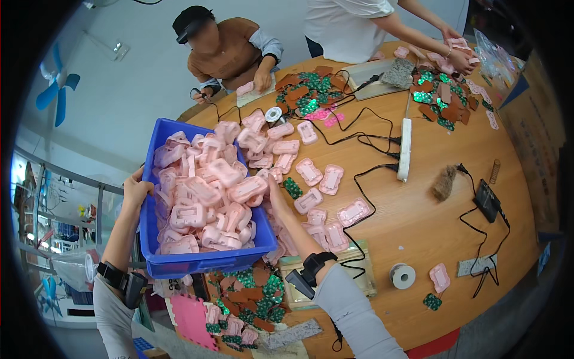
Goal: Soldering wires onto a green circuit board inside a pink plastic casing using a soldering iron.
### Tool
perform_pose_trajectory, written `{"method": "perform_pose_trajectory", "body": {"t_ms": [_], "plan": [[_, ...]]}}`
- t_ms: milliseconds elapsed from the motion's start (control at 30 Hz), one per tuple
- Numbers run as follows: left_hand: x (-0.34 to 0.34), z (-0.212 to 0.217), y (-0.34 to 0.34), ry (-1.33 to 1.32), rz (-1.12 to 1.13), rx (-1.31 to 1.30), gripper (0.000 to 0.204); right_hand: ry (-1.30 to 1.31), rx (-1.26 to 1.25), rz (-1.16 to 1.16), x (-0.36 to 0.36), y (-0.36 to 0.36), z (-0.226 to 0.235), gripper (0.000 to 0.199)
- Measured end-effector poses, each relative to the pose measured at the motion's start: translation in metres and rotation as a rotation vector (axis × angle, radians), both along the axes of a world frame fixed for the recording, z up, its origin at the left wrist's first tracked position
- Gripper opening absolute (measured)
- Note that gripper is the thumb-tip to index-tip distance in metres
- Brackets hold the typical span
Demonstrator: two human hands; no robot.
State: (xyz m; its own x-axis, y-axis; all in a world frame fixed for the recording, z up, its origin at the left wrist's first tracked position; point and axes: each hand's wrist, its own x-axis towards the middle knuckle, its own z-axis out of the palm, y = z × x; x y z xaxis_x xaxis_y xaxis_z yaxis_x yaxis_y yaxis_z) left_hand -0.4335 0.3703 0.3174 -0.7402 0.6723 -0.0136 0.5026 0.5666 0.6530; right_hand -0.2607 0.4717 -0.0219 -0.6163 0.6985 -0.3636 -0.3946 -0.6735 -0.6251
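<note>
A blue plastic bin point(209, 264) heaped with pale pink plastic casings point(202, 191) is in front of me, over the left edge of the table. My left hand point(137, 186) grips its left wall. On the opposite side my right hand point(275, 192) is closed at the bin's right rim, its fingertips partly hidden among pink casings. More pink casings point(309, 172) spill across the table beside the right hand, with a small green circuit board point(292, 188) among them. Below the bin lies a pile of green boards and brown pieces point(251, 297).
A round wooden table point(412, 233) carries a white power strip point(405, 149) with black cables, a solder spool point(402, 276), a black adapter point(487, 201) and a pink foam mat point(190, 322). Across it, one person point(230, 54) sits and another point(350, 30) handles pink casings.
</note>
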Motion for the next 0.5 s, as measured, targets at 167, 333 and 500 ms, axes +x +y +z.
{"method": "perform_pose_trajectory", "body": {"t_ms": [167, 333, 500], "plan": [[-0.015, 0.01, -0.015, 0.089, 0.015, -0.047, 0.058, -0.053, -0.154, -0.083, 0.027, -0.019, 0.062, 0.066], [-0.008, 0.003, 0.001, 0.14, -0.002, -0.081, 0.058, -0.225, 0.173, -0.128, 0.054, -0.063, 0.081, 0.09], [-0.008, 0.012, 0.0, 0.249, -0.011, -0.073, 0.063, -0.397, 0.252, 0.243, 0.065, -0.105, 0.106, 0.082]]}}
